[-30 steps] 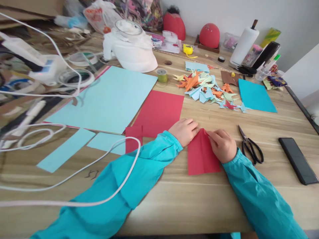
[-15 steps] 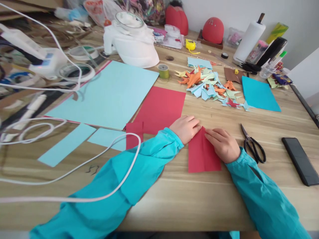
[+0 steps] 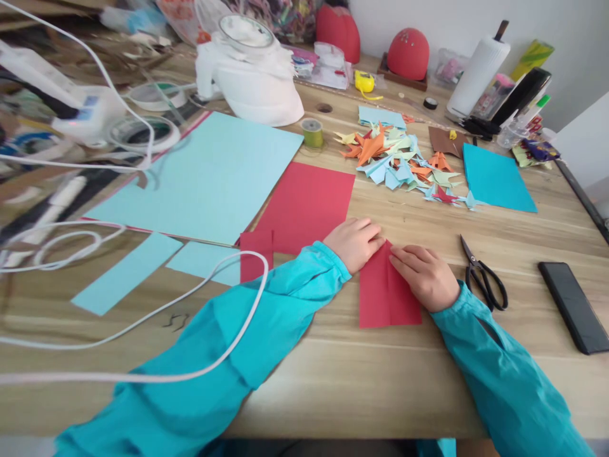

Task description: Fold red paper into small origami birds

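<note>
Workpiece: a rectangular red paper sheet with a lengthwise centre crease [image 3: 375,303] lies flat on the wood-grain tabletop [image 3: 333,393], near the front edge and between the two hands. Its top narrows towards the fingertips.

Left hand [image 3: 353,246]: palm down, fingers together and slightly bent, fingertips on the upper left edge of the workpiece. Right hand [image 3: 428,277]: palm down, fingers together and partly curled, fingertips on the upper right portion. Whether either thumb pinches the paper cannot be determined.

Adjacent items: a larger plain red paper sheet [image 3: 311,200] lies beyond the left hand, beside a large light blue paper sheet [image 3: 204,178]. Black-handled metal scissors [image 3: 484,279] rest just right of the right hand, tips pointing away from the person. A black rectangular phone [image 3: 571,308] lies further right. Beyond the hands is a heap of multicoloured folded paper figures [image 3: 394,158]
</note>
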A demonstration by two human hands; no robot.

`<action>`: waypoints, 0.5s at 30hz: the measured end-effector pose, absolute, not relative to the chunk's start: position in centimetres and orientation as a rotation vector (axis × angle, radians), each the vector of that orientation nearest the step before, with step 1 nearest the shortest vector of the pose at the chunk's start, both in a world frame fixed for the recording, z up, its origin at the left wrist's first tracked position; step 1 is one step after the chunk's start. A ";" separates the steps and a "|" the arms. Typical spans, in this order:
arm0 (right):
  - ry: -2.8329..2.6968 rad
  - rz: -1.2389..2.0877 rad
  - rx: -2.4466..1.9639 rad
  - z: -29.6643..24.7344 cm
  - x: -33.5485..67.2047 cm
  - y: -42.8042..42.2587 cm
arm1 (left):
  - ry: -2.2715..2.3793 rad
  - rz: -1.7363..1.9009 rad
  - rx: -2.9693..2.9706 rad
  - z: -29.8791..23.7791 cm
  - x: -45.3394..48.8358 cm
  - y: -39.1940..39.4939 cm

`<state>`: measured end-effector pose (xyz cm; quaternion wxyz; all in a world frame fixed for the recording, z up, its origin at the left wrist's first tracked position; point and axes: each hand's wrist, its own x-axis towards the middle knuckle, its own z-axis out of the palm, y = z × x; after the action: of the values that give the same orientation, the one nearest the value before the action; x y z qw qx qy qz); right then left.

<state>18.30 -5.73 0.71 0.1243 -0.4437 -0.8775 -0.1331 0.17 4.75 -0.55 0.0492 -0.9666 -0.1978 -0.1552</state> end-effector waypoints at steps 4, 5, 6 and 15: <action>-2.556 -0.393 -1.288 0.6 18.4 -5.7 | -0.600 -0.466 -2.936 -0.5 0.1 4.8; -2.554 -0.385 -1.288 0.5 18.4 -5.7 | -0.598 -0.462 -2.930 -0.5 0.1 4.8; -2.553 -0.373 -1.292 0.5 18.4 -5.7 | -0.597 -0.460 -2.924 -0.5 0.1 4.8; -2.566 -0.358 -1.312 0.5 18.4 -5.7 | -0.590 -0.467 -2.905 -0.6 0.1 4.8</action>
<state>18.43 -5.73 0.51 0.1183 -0.4486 -0.8774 -0.1225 0.11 4.77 -0.61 0.0704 -0.9656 -0.1963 -0.1553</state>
